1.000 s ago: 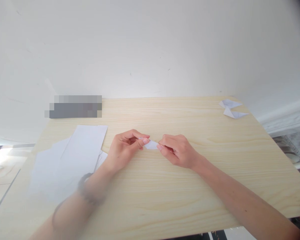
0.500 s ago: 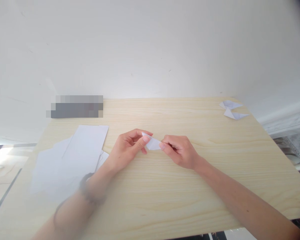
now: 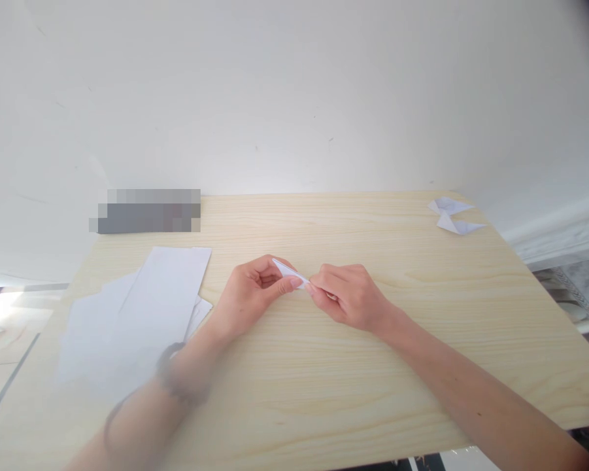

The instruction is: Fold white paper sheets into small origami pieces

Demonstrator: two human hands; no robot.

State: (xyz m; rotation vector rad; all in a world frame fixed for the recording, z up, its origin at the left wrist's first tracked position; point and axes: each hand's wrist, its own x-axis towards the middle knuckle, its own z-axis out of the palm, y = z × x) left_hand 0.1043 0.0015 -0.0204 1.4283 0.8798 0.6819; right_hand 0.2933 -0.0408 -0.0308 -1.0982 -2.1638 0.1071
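Observation:
Both of my hands meet over the middle of a light wooden table (image 3: 323, 392). A small folded piece of white paper (image 3: 288, 270) is held between them, tilted nearly edge-on. My left hand (image 3: 255, 294) pinches its left part between thumb and fingers. My right hand (image 3: 346, 294) pinches its right tip with closed fingers. Most of the paper is hidden by the fingertips.
Several loose white sheets (image 3: 142, 307) lie overlapped at the table's left. Two small folded white paper shapes (image 3: 454, 216) sit at the far right corner. A blurred grey block (image 3: 147, 210) lies at the back left, against a white wall.
The folded paper has turned from showing a flat face to nearly edge-on, and the fingertips of both hands have drawn closer together. The hands stay in the same place.

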